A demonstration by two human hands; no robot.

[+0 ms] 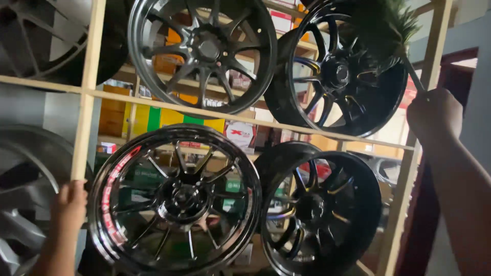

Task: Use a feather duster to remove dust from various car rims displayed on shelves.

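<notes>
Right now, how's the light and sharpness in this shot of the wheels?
Head view: bright daylight washes out the right edge behind the right hand; glare streaks the chrome rim by the left hand; the green duster is motion-blurred, the whole frame soft.

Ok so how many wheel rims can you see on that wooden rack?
6: top left rim, top middle rim, top right black rim, bottom left grey rim, chrome rim, lower black rim. More may be hidden.
</notes>
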